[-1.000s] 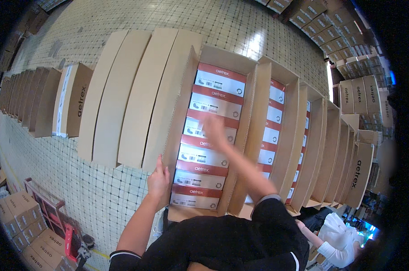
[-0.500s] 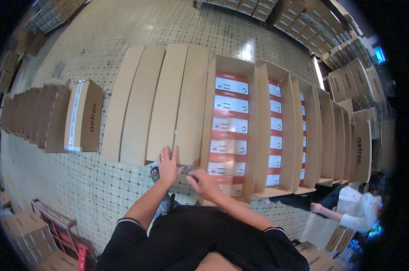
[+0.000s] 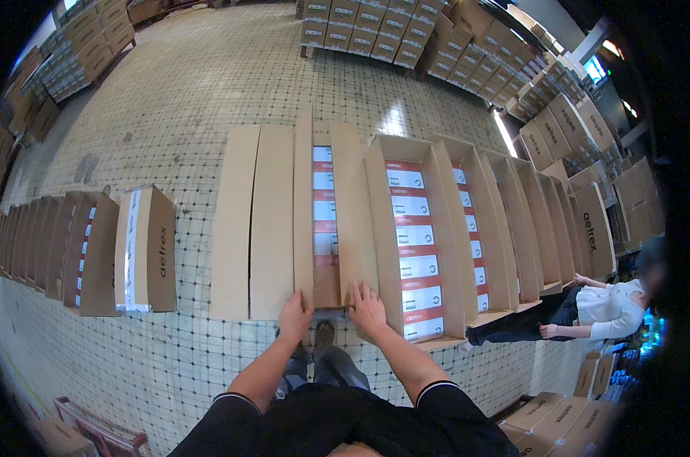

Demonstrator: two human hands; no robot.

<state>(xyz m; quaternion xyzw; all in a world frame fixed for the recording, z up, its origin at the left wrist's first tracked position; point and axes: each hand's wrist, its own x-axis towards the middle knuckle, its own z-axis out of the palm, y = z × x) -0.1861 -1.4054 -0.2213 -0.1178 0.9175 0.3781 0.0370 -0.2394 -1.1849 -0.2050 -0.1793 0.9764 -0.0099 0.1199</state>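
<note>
Our left hand [image 3: 295,314] and right hand [image 3: 368,305] press spread on the long brown cardboard carton's [image 3: 336,221] stiff, light flaps; we judge the near ends the best hold.

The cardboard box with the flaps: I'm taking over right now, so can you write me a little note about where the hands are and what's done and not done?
Left hand: flat on the near end of the left flap, no closed grip.
Right hand: flat on the near end of the right flap, no closed grip.
The long cardboard box lies on the tiled floor at the person's feet, with red-and-white packs showing in the gap between the flaps.
Done: the closed box to the left is shut.
Left: these two flaps have not met yet, and the open boxes to the right are unclosed.
</note>
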